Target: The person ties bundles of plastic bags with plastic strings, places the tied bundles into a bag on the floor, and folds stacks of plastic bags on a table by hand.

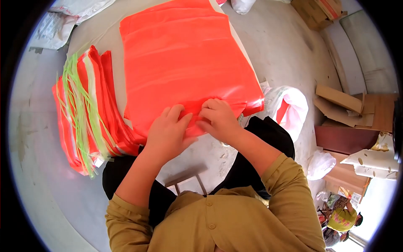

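A stack of shiny red-orange sheets (180, 59) lies in front of me; whether they are cloth or plastic I cannot tell. At its near edge, my left hand (170, 128) is closed, with fingers bent and the thumb close to them on the sheet. My right hand (219, 119) pinches the same edge just beside it, fingertips curled down on the material. The sheet's edge is bunched between the two hands, and the fingertips partly hide it. Left of the stack sits a folded red bundle (111, 105) with pale stripes, and thin light-green strips (77, 101) hang over it.
White sacks (54, 29) lie at the upper left. Right of the stack stands a white bag (294, 109) with red inside. Cardboard boxes (357, 113) and a plastic bag (321, 164) are farther right. Two people (342, 220) are in the distance. A small frame (187, 178) shows between my knees.
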The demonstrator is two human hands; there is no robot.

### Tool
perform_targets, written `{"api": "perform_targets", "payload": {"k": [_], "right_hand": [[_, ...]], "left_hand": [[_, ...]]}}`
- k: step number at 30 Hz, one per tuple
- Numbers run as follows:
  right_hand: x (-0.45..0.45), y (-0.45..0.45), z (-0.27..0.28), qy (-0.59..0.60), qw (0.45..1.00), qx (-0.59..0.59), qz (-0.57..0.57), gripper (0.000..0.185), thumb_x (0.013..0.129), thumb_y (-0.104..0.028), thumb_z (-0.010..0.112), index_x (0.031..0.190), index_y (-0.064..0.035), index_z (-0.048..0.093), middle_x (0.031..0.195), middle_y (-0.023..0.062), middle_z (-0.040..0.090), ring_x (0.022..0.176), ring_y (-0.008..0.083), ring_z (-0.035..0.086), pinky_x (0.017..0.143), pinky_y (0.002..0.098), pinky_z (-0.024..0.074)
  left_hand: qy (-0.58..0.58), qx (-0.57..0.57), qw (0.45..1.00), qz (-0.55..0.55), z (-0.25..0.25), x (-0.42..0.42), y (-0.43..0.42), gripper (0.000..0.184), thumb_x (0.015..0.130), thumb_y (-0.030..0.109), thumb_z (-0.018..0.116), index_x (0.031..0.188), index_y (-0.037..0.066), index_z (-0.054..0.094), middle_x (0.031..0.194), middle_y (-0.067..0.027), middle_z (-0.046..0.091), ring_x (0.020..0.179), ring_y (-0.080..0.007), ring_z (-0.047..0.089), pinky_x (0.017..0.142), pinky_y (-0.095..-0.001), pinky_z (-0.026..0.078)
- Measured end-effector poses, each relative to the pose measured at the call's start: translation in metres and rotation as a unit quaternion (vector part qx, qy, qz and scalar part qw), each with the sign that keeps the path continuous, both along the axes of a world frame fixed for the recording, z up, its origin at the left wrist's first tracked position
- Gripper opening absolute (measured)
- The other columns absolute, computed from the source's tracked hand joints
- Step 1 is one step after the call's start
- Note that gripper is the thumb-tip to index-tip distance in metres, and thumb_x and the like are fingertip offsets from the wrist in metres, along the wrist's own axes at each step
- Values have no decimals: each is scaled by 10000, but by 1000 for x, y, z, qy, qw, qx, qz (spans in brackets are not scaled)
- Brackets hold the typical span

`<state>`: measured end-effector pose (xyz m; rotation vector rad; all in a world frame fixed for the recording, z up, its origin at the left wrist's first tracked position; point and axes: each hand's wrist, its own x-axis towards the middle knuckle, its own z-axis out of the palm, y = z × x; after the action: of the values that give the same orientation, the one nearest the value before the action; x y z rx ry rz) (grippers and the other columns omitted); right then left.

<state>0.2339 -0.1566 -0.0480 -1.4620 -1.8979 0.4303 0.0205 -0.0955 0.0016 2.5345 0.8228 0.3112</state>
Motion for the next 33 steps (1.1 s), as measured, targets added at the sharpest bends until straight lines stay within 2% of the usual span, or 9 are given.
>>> {"api": "perform_targets", "payload": {"k": [3, 6, 10, 12, 15, 19, 25, 27, 33], "right_hand": [[-4, 1, 3, 17, 999, -2, -30, 228, 733, -56, 813, 851, -68, 618, 913, 61, 599, 878, 280, 594, 774, 417, 453], [-3, 3, -3, 8, 999, 24, -20, 259, 727, -58, 817, 865, -83, 599, 883, 53, 595, 865, 275, 597, 767, 416, 450], [1, 2, -13, -89, 994, 52, 42, 249, 733, -65, 809, 884, -104, 614, 847, 33, 600, 853, 264, 597, 797, 415, 458], [3, 0, -12, -89, 992, 60, 64, 270, 736, -76, 802, 955, -104, 647, 935, 40, 626, 917, 261, 604, 847, 419, 467], [7, -7, 13, -138, 985, 54, 86, 342, 749, -93, 781, 1075, -102, 680, 1097, 54, 641, 1037, 264, 598, 923, 423, 470], [12, -16, 12, -240, 965, 61, 90, 390, 819, -92, 689, 1209, -67, 674, 1285, 91, 603, 1176, 289, 570, 1005, 427, 452], [17, -18, 21, -201, 975, 18, 94, 352, 818, -62, 670, 1169, -78, 695, 1295, 69, 631, 1173, 278, 585, 1011, 421, 478], [20, -17, 19, -193, 977, 11, 94, 451, 748, -22, 698, 1191, -106, 703, 1311, 50, 644, 1146, 284, 602, 988, 429, 498], [22, -13, 24, -160, 982, -22, 98, 518, 697, 42, 713, 1191, -113, 713, 1313, 38, 657, 1135, 293, 611, 979, 436, 510]], "left_hand": [[-1, 68, 998, -18, -10, 2, -4, 570, 691, 202, 873, 1205, 95, 650, 1272, -146, 567, 1048, -315, 580, 819, -418, 525], [41, 75, 995, -43, -16, 2, -5, 665, 639, 201, 894, 1246, 90, 648, 1345, -183, 557, 1120, -347, 570, 895, -436, 524], [67, 111, 989, -74, -15, -2, -4, 562, 671, 149, 829, 1201, 85, 652, 1362, -190, 568, 1090, -330, 577, 893, -431, 522], [65, 164, 981, -76, -26, -3, -4, 512, 701, 122, 785, 1193, 77, 651, 1372, -193, 572, 1079, -327, 579, 896, -430, 520], [46, 125, 989, -70, -23, -5, -4, 476, 724, 99, 732, 1193, 63, 652, 1383, -202, 566, 1067, -335, 579, 903, -434, 519], [19, 78, 995, -60, -16, -7, -2, 512, 707, 80, 744, 1210, 47, 649, 1388, -203, 568, 1115, -350, 574, 946, -446, 514], [-9, -42, 998, -49, 8, -30, 6, 645, 705, 115, 822, 1315, 49, 623, 1459, -166, 546, 1294, -382, 527, 1072, -468, 477], [-2, -72, 997, -35, 16, -42, 9, 697, 703, 136, 844, 1356, 60, 612, 1491, -149, 528, 1345, -385, 500, 1102, -467, 462], [23, -50, 998, -13, 23, -70, 7, 749, 669, 105, 854, 1378, 78, 615, 1518, -132, 512, 1414, -373, 449, 1134, -475, 440]]}}
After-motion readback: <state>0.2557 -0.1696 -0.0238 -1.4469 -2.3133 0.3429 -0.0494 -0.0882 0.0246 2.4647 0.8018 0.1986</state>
